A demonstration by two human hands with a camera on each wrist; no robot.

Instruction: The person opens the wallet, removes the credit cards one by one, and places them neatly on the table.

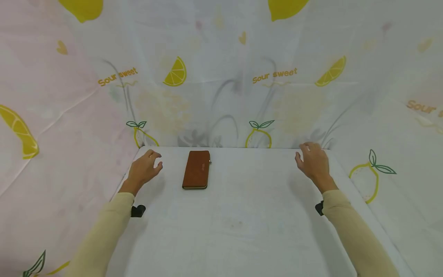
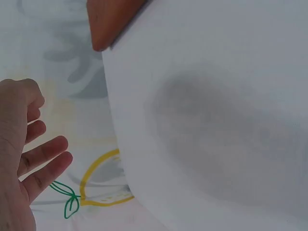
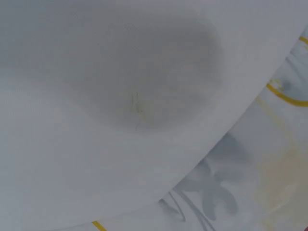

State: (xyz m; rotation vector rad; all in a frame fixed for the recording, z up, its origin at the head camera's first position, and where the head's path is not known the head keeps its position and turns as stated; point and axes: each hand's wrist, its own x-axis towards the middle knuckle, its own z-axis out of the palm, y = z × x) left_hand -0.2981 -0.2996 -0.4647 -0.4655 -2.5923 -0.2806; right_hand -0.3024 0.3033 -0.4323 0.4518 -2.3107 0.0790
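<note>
A brown wallet (image 1: 196, 169), long and flat with a small zip pull on its right edge, lies on the white table toward the back left. In the left wrist view one corner of the wallet (image 2: 110, 21) shows at the top. My left hand (image 1: 143, 169) hovers left of it, apart from it, fingers loosely bent and holding nothing. The same left hand (image 2: 31, 149) appears at the left wrist view's edge with its fingers spread. Over the table's back right is my right hand (image 1: 313, 161), relaxed and holding nothing. The right wrist view does not show that hand.
A white table (image 1: 238, 227) fills the space between the arms. Behind it and on both sides hangs a curtain (image 1: 221, 96) printed with lemons and lettering. Dark wrist devices (image 1: 138, 211) sit at both cuffs.
</note>
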